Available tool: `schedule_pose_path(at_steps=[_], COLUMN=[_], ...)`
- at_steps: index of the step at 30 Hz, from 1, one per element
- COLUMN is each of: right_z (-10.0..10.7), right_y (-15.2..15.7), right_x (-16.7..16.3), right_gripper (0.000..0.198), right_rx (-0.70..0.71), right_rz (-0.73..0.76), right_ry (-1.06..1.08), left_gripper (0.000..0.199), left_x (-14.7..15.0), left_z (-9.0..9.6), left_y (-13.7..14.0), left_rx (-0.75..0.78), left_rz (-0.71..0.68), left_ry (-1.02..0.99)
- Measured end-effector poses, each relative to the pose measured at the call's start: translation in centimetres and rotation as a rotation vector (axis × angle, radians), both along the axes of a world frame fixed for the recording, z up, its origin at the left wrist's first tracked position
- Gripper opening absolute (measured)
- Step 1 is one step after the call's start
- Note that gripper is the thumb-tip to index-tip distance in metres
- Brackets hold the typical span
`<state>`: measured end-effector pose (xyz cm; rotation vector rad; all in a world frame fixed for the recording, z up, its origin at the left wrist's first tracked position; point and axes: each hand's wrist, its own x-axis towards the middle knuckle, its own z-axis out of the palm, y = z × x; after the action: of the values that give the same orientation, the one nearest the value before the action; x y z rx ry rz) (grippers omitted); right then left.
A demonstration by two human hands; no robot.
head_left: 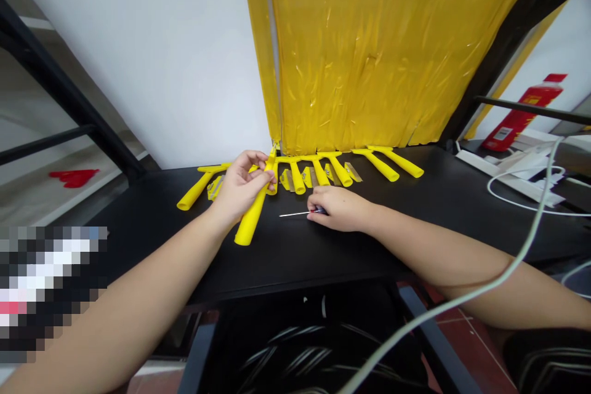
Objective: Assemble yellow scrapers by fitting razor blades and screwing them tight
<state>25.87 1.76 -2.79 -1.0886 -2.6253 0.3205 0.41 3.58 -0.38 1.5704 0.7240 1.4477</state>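
My left hand [247,184] is closed round a yellow plastic scraper handle [250,220], its round butt end tilted down towards me. The top of that handle is partly covered by my fingers. My right hand [339,206] grips a screwdriver [295,214], whose thin metal shaft points left, just above the black table [277,265]. Behind both hands lies a row of similar yellow T-shaped handles [382,166]. Among them are several small yellow pieces with flat metal blades [353,172].
A yellow plastic strip curtain [369,55] and a white panel [161,55] rise behind the table. At right are a red bottle [521,114], white parts, and a pale cable [503,268] crossing over my right forearm. A red object [74,178] lies on the left shelf.
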Motion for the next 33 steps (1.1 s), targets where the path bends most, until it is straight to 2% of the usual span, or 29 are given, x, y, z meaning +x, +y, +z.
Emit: schedule_pose_path(at_steps=[2, 4, 6, 9, 13, 16, 19, 22, 26, 30, 33], right_z=[-0.1, 0.0, 0.3, 0.4, -0.1, -0.5, -0.6, -0.5, -0.5, -0.2, 0.7], right_y=[-0.2, -0.3, -0.4, -0.7, -0.8, -0.6, -0.5, -0.6, -0.8, -0.2, 1.1], right_x=[-0.4, -0.7, -0.9, -1.3, -2.0, -2.6, -3.0, -3.0, -2.8, -2.0, -0.2], right_gripper=[0.014, 0.019, 0.022, 0.031, 0.041, 0.044, 0.055, 0.068, 0.063, 0.055, 0.054], right_rx=[0.042, 0.073, 0.047, -0.086, -0.274, -0.468, -0.678, -0.806, -0.815, -0.730, -0.668], right_rz=[0.003, 0.018, 0.042, 0.093, 0.188, 0.250, 0.263, 0.266, 0.237, 0.140, 0.074], right_ry=[0.034, 0.156, 0.305, 0.482, 0.622, 0.709, 0.794, 0.812, 0.785, 0.862, 0.940], left_gripper=[0.032, 0.040, 0.049, 0.055, 0.053, 0.051, 0.048, 0.046, 0.045, 0.045, 0.043], left_x=[0.3, 0.6, 1.0, 1.4, 2.1, 2.6, 2.9, 3.0, 2.8, 2.0, 1.4], left_z=[-0.1, -0.2, -0.4, -0.6, -0.9, -0.9, -0.9, -0.8, -1.1, -1.4, -1.5], left_y=[-0.3, -0.6, -0.7, -0.9, -1.3, -1.7, -2.1, -2.3, -2.0, -1.0, -0.4], left_rx=[-0.061, -0.116, -0.154, -0.172, -0.121, -0.070, -0.027, 0.009, 0.051, 0.096, 0.089], left_rz=[-0.038, -0.099, -0.159, -0.200, -0.187, -0.172, -0.164, -0.154, -0.140, -0.129, -0.102], left_ry=[-0.046, -0.110, -0.163, -0.215, -0.279, -0.287, -0.268, -0.232, -0.181, -0.111, -0.029])
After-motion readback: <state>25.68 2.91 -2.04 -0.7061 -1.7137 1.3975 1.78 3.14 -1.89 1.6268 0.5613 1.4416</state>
